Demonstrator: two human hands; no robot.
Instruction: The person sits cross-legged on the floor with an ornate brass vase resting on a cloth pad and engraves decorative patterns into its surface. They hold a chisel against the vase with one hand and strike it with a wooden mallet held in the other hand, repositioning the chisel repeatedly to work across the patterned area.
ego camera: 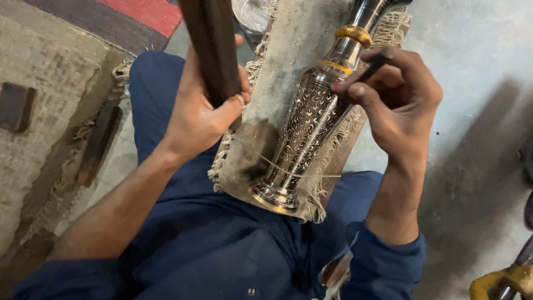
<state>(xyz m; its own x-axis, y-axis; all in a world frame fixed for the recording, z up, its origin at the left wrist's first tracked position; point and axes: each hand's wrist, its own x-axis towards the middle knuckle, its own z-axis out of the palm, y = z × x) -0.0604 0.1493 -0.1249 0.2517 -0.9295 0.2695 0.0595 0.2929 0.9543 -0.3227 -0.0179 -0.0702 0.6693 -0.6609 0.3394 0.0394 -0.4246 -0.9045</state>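
A shiny engraved metal vase [311,119] with gold bands lies lengthwise on a frayed grey cloth pad [283,61] across my lap. Its base points toward me. My left hand [202,111] grips a dark wooden stick [210,47] held upright beside the vase. My right hand [397,103] pinches a thin dark engraving tool [373,65], its tip resting on the vase's patterned body near the lower gold band.
Dark blue trousers [211,244] fill the foreground. Two dark wooden blocks [16,105] [99,141] lie on a worn mat at left. A red and dark rug [133,16] is at the top left. A yellow-handled object [502,280] sits at bottom right on the concrete floor.
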